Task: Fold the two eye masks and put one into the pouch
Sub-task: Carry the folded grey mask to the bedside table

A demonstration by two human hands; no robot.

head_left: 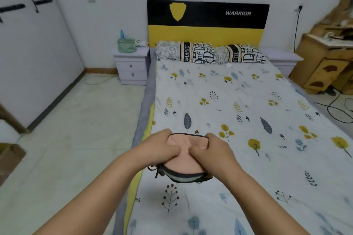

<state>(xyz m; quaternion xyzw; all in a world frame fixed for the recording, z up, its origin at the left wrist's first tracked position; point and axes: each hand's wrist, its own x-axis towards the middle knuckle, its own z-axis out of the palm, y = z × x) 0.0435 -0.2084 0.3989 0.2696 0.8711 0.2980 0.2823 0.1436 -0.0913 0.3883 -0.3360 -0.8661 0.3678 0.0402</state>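
Note:
A pink eye mask [183,164] with a dark rim lies folded near the bed's left edge. My left hand [164,149] grips its left side, thumb pressed into the pink face. My right hand [212,150] grips its right side, thumb meeting the other at the middle. Under the mask lies a dark, grey-lined piece [183,176] with a knotted dark cord [156,170] at its left; I cannot tell whether it is the pouch or the second mask.
The bed [248,101] has a white leaf-patterned cover, two pillows [210,52] and a black-and-yellow headboard [208,23]. A pale nightstand [131,66] stands to the left, wooden furniture [324,63] to the right. Cables [338,110] lie on the floor at right.

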